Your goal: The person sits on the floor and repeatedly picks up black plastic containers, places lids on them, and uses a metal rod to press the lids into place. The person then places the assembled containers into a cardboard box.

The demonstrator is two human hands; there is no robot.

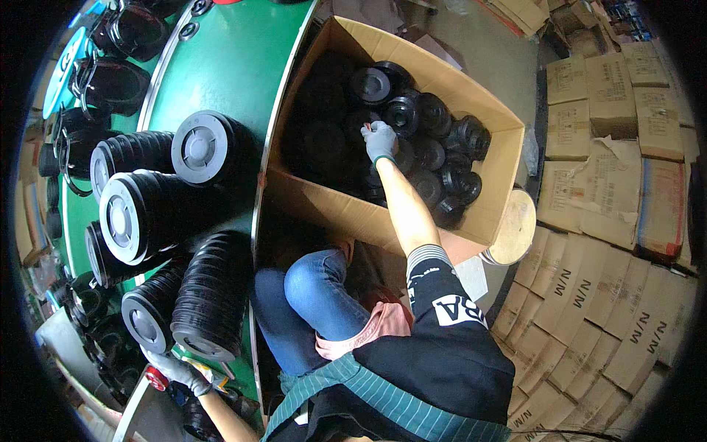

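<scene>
My right hand (381, 140), in a grey glove with bare fingertips, reaches into a large cardboard box (335, 206). Its fingers are bent together over black round ribbed parts (401, 114) heaped inside; whatever they grip is hidden. Down at the left, my gloved left hand (179, 372) has its fingers stretched toward the near end of a stack of black discs (151, 313). Whether they touch it I cannot tell. Beside that stack lies a longer stack of black discs (210, 295).
More disc stacks with grey end faces (124, 217) lie on the green table (221, 59). Black pots (118, 88) line its far left side. A red round object (156, 378) is by my left hand. A round wooden stool (515, 228) and piled cartons (589, 287) stand right.
</scene>
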